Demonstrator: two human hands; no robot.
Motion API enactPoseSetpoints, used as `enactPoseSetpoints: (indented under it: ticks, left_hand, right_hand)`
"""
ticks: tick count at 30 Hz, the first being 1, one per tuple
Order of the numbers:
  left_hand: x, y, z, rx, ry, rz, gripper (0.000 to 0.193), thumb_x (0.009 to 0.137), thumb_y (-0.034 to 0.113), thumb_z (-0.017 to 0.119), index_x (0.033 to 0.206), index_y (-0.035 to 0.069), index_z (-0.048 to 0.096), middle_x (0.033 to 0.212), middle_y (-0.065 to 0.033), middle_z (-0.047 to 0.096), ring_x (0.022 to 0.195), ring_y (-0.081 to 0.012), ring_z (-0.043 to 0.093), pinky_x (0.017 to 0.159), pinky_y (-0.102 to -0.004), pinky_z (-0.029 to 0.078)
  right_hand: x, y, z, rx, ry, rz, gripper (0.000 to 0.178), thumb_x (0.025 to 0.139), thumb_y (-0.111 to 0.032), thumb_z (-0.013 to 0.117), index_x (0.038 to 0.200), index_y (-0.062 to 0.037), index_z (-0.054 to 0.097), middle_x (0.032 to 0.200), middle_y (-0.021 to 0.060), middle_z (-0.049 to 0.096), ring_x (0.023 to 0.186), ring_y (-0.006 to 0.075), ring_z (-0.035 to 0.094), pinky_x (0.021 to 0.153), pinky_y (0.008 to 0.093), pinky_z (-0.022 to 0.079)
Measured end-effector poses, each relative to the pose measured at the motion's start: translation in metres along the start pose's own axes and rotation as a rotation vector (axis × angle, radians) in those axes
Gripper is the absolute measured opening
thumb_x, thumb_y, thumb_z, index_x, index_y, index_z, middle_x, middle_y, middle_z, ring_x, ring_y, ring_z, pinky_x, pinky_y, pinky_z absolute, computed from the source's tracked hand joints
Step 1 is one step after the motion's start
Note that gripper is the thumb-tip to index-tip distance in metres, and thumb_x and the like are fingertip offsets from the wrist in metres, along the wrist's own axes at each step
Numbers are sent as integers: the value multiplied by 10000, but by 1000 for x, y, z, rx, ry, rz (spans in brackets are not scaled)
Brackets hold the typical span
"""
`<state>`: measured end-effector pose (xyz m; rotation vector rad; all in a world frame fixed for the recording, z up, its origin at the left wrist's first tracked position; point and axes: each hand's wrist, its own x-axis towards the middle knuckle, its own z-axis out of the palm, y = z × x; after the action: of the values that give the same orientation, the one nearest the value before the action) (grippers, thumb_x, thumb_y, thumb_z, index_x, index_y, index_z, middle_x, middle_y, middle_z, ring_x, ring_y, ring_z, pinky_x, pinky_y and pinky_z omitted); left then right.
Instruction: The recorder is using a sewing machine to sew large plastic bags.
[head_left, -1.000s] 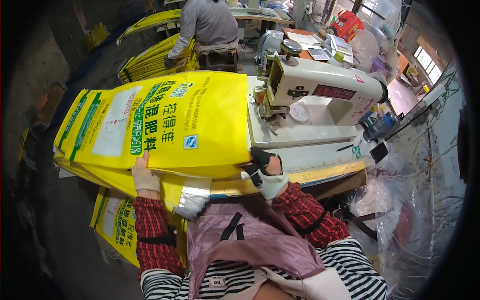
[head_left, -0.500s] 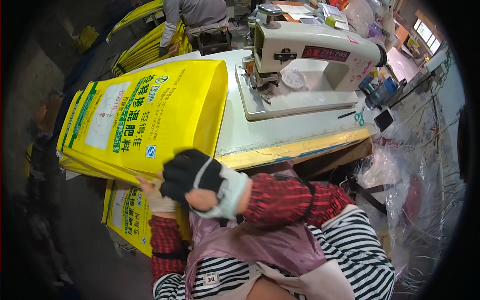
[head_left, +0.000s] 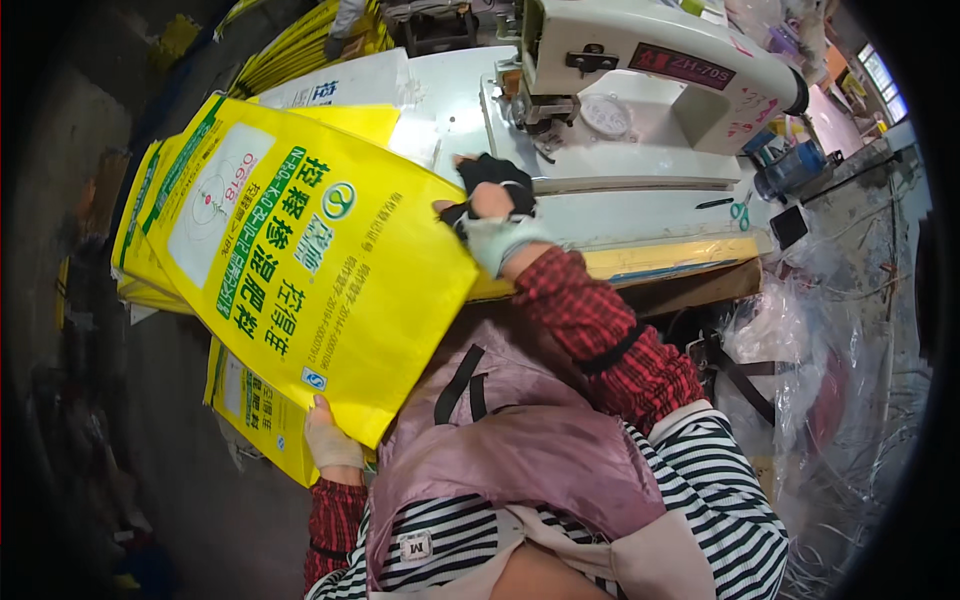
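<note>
Partly hidden behind the yellow bag (head_left: pixel 320 250), the left hand (head_left: pixel 332 438) shows its thumb on the near corner; its fingers are out of sight, but it holds that corner. The right hand (head_left: pixel 490 205), black-gloved with fingertips bare, grips the bag's corner closest to the sewing machine (head_left: pixel 650 50). That machine's top is cut off. The bag slants left of the machine, over a stack of bags (head_left: pixel 140 215) too overlapped to count. The machine stands on a white table (head_left: pixel 455 115) with a yellowish front edge; clear plastic (head_left: pixel 760 330) heaps to its lower right. Right of the machine's needle end, I count one pair of scissors (head_left: pixel 740 214), one pen (head_left: pixel 714 203), one blue bottle (head_left: pixel 792 172).
</note>
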<state>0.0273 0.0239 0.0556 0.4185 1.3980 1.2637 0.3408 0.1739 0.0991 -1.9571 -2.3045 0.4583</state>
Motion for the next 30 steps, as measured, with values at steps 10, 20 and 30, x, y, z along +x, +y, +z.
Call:
enactPoseSetpoints:
  ticks: [10,20,30]
  left_hand:
    - [-37,-12,5,-182,100,-42,314,990,241,424,1198,17,500,1143,-131,577,972,-280,600,871,-440,499]
    - [-75,-8,-9,809,84,101,264,945,137,469,1152,0,558,1014,-111,648,924,-249,609,818,-361,479]
    - [-142,-52,-173,687,713,224,170,934,138,472,962,18,590,752,-78,606,524,-143,548,452,-301,425]
  right_hand:
    - [5,33,44,272,-89,409,393,895,-439,491,1100,-115,576,1077,228,596,993,412,570,837,454,464]
    - [-56,34,28,290,76,233,439,810,-365,663,1081,-40,546,835,174,641,741,367,608,651,410,462]
    - [-10,-148,61,836,-527,-231,448,893,-437,548,1144,-65,555,634,52,553,543,187,531,525,338,416]
